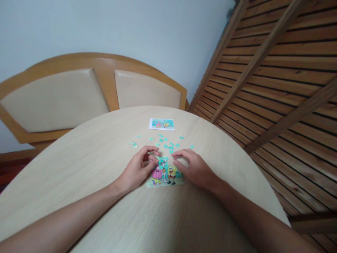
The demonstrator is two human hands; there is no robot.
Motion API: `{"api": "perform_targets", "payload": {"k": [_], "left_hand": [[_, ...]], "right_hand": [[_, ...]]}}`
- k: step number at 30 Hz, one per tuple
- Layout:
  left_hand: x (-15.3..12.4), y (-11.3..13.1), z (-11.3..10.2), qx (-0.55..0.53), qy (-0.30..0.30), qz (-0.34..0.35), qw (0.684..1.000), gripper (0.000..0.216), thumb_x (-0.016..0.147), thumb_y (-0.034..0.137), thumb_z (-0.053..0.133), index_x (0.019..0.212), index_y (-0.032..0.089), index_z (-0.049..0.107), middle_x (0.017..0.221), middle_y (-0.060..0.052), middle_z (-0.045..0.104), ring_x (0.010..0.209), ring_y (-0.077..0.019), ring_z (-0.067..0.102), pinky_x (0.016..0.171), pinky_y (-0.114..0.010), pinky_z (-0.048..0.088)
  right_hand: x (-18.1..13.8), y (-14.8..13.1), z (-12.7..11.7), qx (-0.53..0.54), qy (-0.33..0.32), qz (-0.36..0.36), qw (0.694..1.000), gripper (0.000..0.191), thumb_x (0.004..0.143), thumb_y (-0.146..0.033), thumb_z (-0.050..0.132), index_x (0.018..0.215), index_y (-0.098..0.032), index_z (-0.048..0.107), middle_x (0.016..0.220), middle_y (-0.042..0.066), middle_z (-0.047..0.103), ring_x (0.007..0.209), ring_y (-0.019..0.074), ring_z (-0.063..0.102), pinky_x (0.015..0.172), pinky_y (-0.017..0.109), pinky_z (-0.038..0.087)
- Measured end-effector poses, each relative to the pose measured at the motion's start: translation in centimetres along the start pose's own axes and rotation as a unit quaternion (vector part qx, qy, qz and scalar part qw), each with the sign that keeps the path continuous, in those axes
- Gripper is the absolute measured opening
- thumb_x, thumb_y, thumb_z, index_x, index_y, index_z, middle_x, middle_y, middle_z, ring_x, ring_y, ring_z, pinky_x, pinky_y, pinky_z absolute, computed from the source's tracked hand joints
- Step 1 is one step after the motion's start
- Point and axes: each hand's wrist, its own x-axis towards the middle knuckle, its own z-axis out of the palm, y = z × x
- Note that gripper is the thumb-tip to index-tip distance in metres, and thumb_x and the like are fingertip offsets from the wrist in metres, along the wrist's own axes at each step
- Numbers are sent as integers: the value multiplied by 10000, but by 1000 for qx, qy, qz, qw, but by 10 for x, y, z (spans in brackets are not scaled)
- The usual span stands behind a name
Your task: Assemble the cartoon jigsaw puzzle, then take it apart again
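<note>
A partly assembled jigsaw puzzle (pixel 165 175) with cartoon figures, pink at the left and yellow at the right, lies flat on the table. At its upper left edge is my left hand (pixel 139 167), fingers bent and the thumb apart from the index finger, nothing visible between them. My right hand (pixel 193 165) rests by the upper right edge, thumb and index finger spread, also holding nothing I can see. Loose turquoise puzzle pieces (pixel 171 150) lie scattered just beyond both hands. The hands cover parts of the puzzle's sides.
Beyond the loose pieces lies a small reference picture (pixel 165 124) of the same figures. The round wooden table (pixel 110 214) has a padded bench (pixel 60 95) behind it. A slatted wooden partition (pixel 273 105) stands at the right, close to the table's edge.
</note>
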Motion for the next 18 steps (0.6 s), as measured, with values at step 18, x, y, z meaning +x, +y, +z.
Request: {"api": "perform_targets", "payload": {"k": [18], "left_hand": [[-7, 9, 7, 63, -74, 22, 995, 236, 933, 360, 582, 1019, 156, 662, 835, -54, 687, 748, -161, 632, 696, -283, 528]], "right_hand": [[-3, -19, 12, 149, -3, 40, 988, 85, 895, -290, 664, 909, -229, 722, 872, 6, 784, 799, 173, 746, 765, 290, 573]]}}
